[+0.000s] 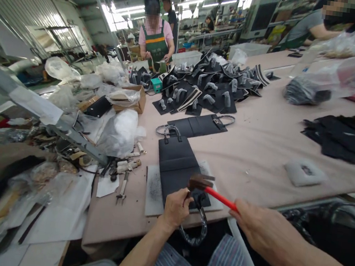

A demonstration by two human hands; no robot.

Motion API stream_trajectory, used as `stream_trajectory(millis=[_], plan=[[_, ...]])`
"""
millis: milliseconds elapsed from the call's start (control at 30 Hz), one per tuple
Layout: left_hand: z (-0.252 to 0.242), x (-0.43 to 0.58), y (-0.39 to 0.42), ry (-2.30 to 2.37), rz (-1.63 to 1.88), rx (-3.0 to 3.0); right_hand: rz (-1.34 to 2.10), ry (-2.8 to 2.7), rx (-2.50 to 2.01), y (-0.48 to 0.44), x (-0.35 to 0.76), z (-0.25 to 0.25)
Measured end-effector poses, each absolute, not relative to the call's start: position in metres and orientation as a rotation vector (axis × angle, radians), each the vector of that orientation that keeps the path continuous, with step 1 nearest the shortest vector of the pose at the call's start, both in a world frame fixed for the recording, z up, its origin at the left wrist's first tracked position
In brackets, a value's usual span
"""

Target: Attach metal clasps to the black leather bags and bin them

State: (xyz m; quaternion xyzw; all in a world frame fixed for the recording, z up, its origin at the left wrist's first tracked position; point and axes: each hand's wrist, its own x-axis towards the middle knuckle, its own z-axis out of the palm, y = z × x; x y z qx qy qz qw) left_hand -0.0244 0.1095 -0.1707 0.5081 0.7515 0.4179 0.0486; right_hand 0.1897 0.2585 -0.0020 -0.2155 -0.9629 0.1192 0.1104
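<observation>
Step in hand: apparently hammer work at the near end of a black panel, where a handle loop is attached. The panel lies flat on a pale slab, on the near edge of the table.

Right hand: wrapped around the red grip of the hammer, metal head dark and brownish, poised over the panel close to the left fingers; contact with the work cannot be told.

Left hand: fingers bent together at the panel's near end, beside the loop; whether a small part is pinched there cannot be told.

Next move, as judged: a short, square blow, left fingers kept out from under the head, panel held flat.

Materials: panel, smooth, matt, leather-like, long rectangle with a crease across. Loop, curved, in shiny clear wrap, hanging past the table edge. Slab, flat, rigid-looking, speckled dark on its left part. Table cover, pinkish, cloth-like, slightly wrinkled.

Nearby: second panel, flat, wrapped loops at its ends; beyond it, a heap of black pieces, many with clear-wrapped parts. White block, rounded, soft-looking.
</observation>
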Motion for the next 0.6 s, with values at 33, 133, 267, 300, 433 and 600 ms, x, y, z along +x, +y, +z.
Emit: stream_trajectory(millis=[33, 133, 267, 300, 433, 600], plan=[[-0.171, -0.024, 0.110, 2.294, 1.269, 1.559, 0.365, -2.887, -0.627, 0.262, 0.191, -0.010], [-0.171, -0.024, 0.110, 2.303, 1.274, 1.567, 0.498, -2.897, -0.795, 0.275, 0.185, -0.030], [-0.168, -0.024, 0.110, 2.287, 1.283, 1.529, 0.757, -2.773, -1.067, 0.283, 0.143, -0.063], [-0.166, -0.024, 0.109, 2.276, 1.283, 1.514, 0.798, -2.767, -1.120, 0.284, 0.129, -0.073], [-0.159, -0.024, 0.108, 2.210, 1.284, 1.446, 0.876, -2.779, -1.203, 0.286, 0.084, -0.110], [-0.160, -0.022, 0.113, 2.165, 1.372, 1.303, 0.901, -2.801, -1.290, 0.292, 0.070, -0.134]])
